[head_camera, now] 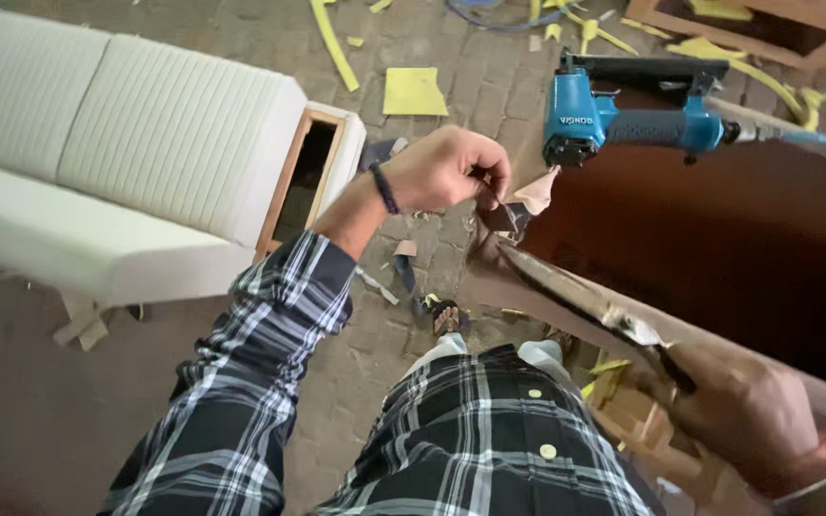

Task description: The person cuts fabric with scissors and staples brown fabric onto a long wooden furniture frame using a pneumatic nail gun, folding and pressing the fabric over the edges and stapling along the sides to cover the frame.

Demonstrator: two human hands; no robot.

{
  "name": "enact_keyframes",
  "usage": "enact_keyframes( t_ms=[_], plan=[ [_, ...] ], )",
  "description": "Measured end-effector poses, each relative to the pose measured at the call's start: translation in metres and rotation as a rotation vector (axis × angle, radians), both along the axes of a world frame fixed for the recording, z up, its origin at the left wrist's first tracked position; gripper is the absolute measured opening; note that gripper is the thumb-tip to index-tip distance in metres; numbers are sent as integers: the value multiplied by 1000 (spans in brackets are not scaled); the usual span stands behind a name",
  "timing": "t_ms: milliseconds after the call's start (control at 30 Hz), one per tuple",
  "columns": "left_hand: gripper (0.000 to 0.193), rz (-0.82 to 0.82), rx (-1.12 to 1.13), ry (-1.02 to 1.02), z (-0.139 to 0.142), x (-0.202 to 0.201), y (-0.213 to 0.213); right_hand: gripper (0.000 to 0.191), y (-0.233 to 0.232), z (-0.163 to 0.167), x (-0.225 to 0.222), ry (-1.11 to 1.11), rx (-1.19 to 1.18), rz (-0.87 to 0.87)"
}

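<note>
The brown cover's [719, 229] edge was pinched taut by the left hand [446, 167], while its near edge was pressed down by the closed right hand [748, 411]. A blue stapler [623, 119] rested just beyond the left hand, within reach.

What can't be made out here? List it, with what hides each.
Head view only:
- Right hand: its fingertips are tucked under the brown fabric, its wrist cut by the bottom edge.
- Left hand: pinches the fabric's corner; the fingertips are curled out of sight.
- Staple gun: its hose runs off the right edge.
- Sofa: cut by the left edge.
- Wooden frame: cut by the top edge.
</note>
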State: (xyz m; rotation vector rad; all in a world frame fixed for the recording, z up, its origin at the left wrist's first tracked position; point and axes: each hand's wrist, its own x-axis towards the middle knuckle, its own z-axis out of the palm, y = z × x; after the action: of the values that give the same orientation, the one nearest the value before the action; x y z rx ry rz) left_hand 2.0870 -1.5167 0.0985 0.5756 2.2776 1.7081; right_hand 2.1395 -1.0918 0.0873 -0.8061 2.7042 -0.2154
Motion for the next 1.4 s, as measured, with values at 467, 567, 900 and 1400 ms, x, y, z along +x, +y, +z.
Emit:
enact_keyframes(
  t_ms=[467, 567, 900, 1400],
  plan=[
    [28, 41, 191, 117, -30, 56, -23, 78, -61, -127, 72, -1595, -1063, -131],
    [23, 108, 128, 142, -31, 66, -22, 70, -92, -116, 56, -1735, -1255, -121],
    [19, 312, 166, 132, -48, 90, -17, 47, -117, -96, 37, -1593, -1146, -209],
    [48, 796, 108, -100, -56, 115, 30, 36, -35, -22, -40, -878, -610, -475]
  ],
)
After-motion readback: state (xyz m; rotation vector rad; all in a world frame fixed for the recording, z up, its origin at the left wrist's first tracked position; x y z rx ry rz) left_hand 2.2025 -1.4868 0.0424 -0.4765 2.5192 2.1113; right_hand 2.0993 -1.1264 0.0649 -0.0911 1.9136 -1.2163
